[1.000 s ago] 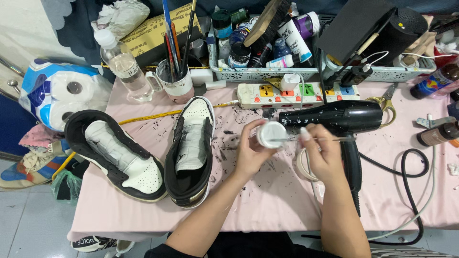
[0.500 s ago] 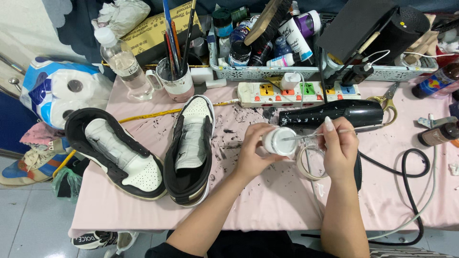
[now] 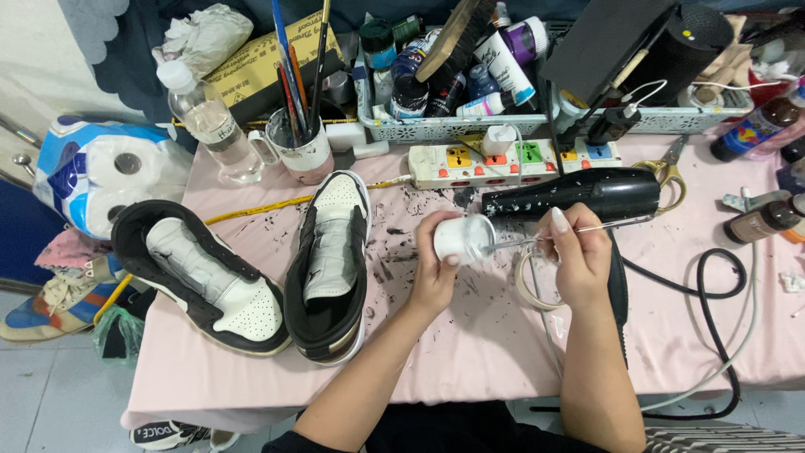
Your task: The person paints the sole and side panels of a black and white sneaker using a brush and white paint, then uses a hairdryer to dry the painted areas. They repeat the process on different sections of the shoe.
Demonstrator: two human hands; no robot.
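My left hand [image 3: 438, 273] grips a small white jar [image 3: 461, 238], tilted with its mouth toward the right. My right hand [image 3: 579, 256] pinches a thin brush [image 3: 587, 228] whose tip reaches into the jar's mouth. Both hands hover over the pink, paint-spattered table cover [image 3: 470, 352]. Two black-and-white sneakers lie to the left: one [image 3: 329, 264] close to my left forearm, the other [image 3: 201, 277] further left, angled outward. A black hair dryer [image 3: 587, 197] lies just behind my hands.
A white power strip [image 3: 511, 159] and a basket of paint bottles [image 3: 453, 84] stand at the back. A mug of brushes [image 3: 300, 147] and a plastic water bottle [image 3: 208, 117] stand back left. Black cable [image 3: 713, 294], tape roll [image 3: 530, 281], scissors [image 3: 662, 168], toilet rolls [image 3: 92, 176].
My right hand has shifted from below the jar to its right side, bringing the brush tip into the jar's mouth. The jar has dropped slightly in my left hand.
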